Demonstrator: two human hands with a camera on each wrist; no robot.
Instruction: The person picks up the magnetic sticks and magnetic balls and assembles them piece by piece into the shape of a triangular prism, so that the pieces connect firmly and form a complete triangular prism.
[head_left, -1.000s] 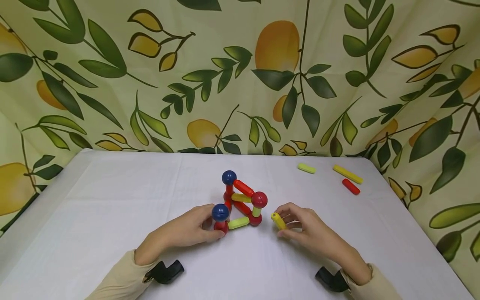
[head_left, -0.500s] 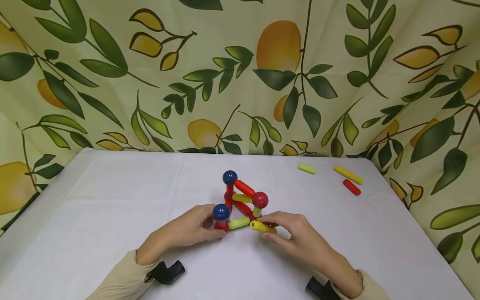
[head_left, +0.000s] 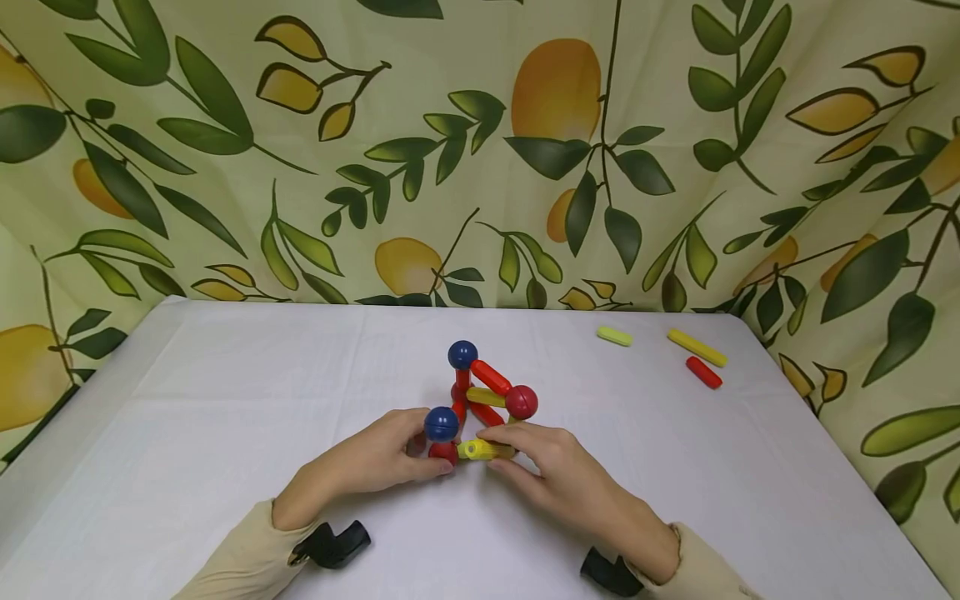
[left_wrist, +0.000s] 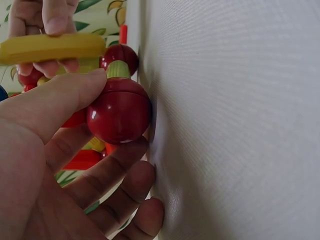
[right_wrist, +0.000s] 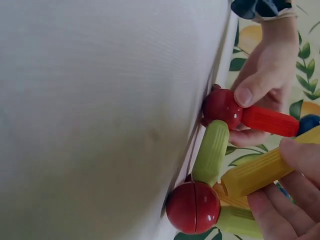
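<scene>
A frame of magnetic rods and balls stands mid-table. My left hand (head_left: 378, 454) pinches its near-left red ball (left_wrist: 120, 110) between thumb and fingers. From that ball rises a red rod (right_wrist: 270, 121), topped by a blue ball (head_left: 441, 425). My right hand (head_left: 562, 475) holds a loose yellow rod (right_wrist: 265, 170) between thumb and fingers, just above the light green rod (right_wrist: 211, 152) of the base. At that green rod's right end sits another red ball (right_wrist: 193, 207), hidden by my right hand in the head view. Farther back are a second blue ball (head_left: 462, 355) and an upper red ball (head_left: 521, 402).
Toward the far right of the white-covered table (head_left: 225, 375) lie a light green rod (head_left: 614, 336), a yellow rod (head_left: 697, 347) and a red rod (head_left: 704, 372). A leaf-and-fruit patterned curtain (head_left: 480, 167) hangs behind the table.
My right hand has brought the yellow rod leftward, from beside the frame to in front of its base, and turned it more nearly level. My left hand stays at the red ball.
</scene>
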